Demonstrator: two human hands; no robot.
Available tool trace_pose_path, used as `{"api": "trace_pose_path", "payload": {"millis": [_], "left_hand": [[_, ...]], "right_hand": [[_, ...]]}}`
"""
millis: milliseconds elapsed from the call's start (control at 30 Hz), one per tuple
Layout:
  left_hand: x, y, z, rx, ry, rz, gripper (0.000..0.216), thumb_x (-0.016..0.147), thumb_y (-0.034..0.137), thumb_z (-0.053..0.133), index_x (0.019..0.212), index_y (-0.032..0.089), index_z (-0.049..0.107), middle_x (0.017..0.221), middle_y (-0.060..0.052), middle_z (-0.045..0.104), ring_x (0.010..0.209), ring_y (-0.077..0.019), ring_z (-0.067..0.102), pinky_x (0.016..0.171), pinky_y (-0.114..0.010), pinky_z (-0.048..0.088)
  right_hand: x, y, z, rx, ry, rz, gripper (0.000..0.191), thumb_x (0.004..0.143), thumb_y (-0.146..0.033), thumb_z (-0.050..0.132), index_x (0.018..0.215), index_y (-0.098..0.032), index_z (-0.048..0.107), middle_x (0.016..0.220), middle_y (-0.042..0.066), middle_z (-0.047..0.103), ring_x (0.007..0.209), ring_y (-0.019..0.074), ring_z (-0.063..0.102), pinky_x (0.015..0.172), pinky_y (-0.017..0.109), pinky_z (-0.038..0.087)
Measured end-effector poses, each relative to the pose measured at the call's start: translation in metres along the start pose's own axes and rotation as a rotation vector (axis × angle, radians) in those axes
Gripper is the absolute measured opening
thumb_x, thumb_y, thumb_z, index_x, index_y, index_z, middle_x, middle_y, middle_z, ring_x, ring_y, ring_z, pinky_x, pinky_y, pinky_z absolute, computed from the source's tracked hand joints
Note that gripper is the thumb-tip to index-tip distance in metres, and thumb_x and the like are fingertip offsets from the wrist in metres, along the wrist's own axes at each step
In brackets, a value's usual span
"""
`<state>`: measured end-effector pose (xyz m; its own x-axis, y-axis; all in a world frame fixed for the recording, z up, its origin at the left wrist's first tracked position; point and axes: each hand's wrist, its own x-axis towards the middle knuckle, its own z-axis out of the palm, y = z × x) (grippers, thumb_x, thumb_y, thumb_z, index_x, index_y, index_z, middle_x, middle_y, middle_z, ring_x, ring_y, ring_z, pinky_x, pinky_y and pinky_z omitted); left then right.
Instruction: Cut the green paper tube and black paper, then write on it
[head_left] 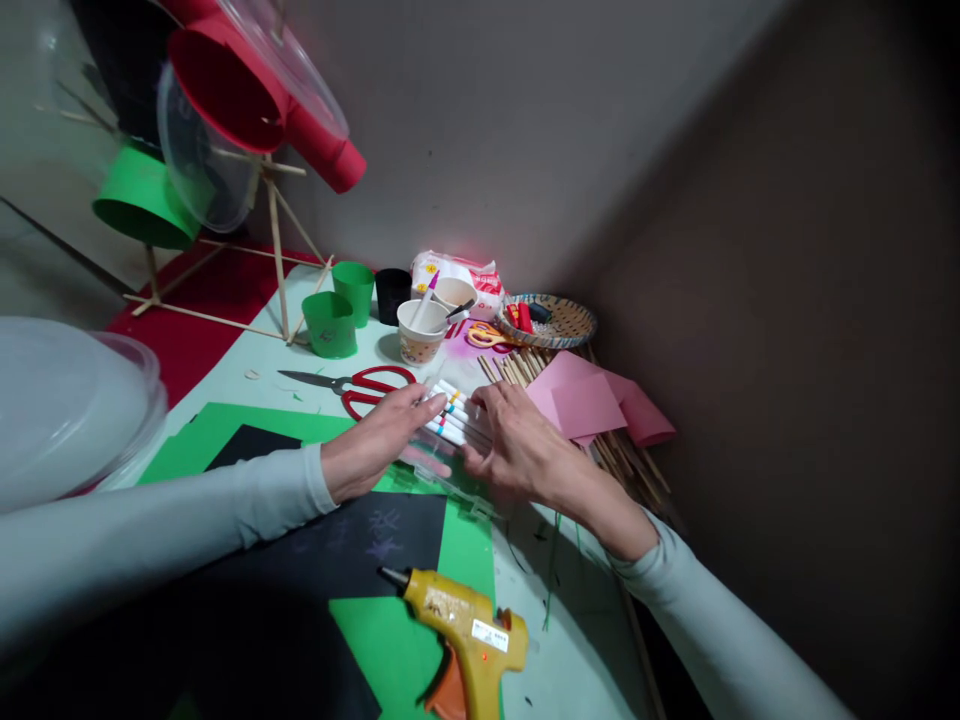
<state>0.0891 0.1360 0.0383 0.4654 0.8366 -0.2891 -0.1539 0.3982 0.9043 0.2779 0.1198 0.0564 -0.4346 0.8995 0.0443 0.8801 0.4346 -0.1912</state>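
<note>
A clear plastic case of white markers (454,418) lies in the middle of the table. My left hand (375,440) rests on the case's left side, fingers stretched out onto the markers. At the case's right side my right hand (517,445) curls its fingers over the markers and the case's edge. Red-handled scissors (352,384) lie just beyond my left hand. A yellow glue gun (469,630) lies near me on green paper (390,640).
Black paper (352,545) lies under my forearms. Two green cups (341,305), a paper cup (420,332), a woven basket (551,320), pink paper (589,400) and wooden sticks (622,460) crowd the back right. A stick-and-cup model (225,130) stands back left; a clear lid (67,400) at left.
</note>
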Motion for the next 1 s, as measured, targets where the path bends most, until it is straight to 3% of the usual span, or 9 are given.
{"api": "trace_pose_path", "payload": {"millis": [233, 433, 633, 800, 1000], "left_hand": [[0.005, -0.005, -0.005, -0.014, -0.027, -0.027, 0.031, 0.086, 0.041, 0.072, 0.096, 0.015, 0.06, 0.1, -0.011, 0.068, 0.078, -0.023, 0.071, 0.062, -0.037, 0.063], [0.007, -0.009, -0.014, -0.007, -0.066, -0.056, 0.036, 0.083, 0.043, 0.074, 0.101, 0.014, 0.062, 0.107, -0.012, 0.068, 0.084, -0.0246, 0.071, 0.062, -0.037, 0.063], [0.008, -0.007, -0.015, 0.062, -0.126, -0.096, 0.044, 0.081, 0.037, 0.077, 0.116, 0.016, 0.059, 0.121, -0.012, 0.067, 0.095, -0.0252, 0.07, 0.071, -0.036, 0.062], [0.003, -0.002, -0.015, 0.096, -0.136, -0.104, 0.047, 0.075, 0.027, 0.079, 0.116, 0.014, 0.058, 0.105, -0.008, 0.067, 0.093, -0.0238, 0.069, 0.078, -0.037, 0.062], [0.004, -0.005, -0.011, 0.079, -0.076, -0.096, 0.039, 0.074, 0.02, 0.073, 0.109, 0.012, 0.058, 0.095, -0.006, 0.065, 0.086, -0.0222, 0.07, 0.074, -0.036, 0.062]], "right_hand": [[0.008, -0.008, 0.007, -0.101, -0.046, -0.011, 0.034, 0.072, -0.016, 0.058, 0.104, -0.008, 0.057, 0.105, 0.021, 0.062, 0.097, 0.0332, 0.053, 0.086, 0.045, 0.047], [0.008, -0.001, 0.018, -0.122, -0.085, -0.001, 0.035, 0.075, -0.015, 0.058, 0.109, -0.009, 0.056, 0.112, 0.021, 0.059, 0.101, 0.0327, 0.05, 0.083, 0.044, 0.046], [0.014, 0.001, 0.012, -0.119, -0.107, -0.006, 0.033, 0.076, -0.019, 0.063, 0.107, -0.009, 0.056, 0.109, 0.02, 0.061, 0.096, 0.0307, 0.052, 0.08, 0.041, 0.046], [0.018, 0.005, 0.012, -0.101, -0.096, -0.029, 0.021, 0.08, -0.006, 0.055, 0.1, -0.012, 0.055, 0.1, 0.016, 0.062, 0.086, 0.0252, 0.053, 0.076, 0.035, 0.045], [0.014, 0.005, 0.018, -0.076, -0.065, -0.059, 0.013, 0.089, -0.007, 0.051, 0.099, -0.013, 0.055, 0.104, 0.016, 0.061, 0.089, 0.0251, 0.053, 0.078, 0.035, 0.045]]}}
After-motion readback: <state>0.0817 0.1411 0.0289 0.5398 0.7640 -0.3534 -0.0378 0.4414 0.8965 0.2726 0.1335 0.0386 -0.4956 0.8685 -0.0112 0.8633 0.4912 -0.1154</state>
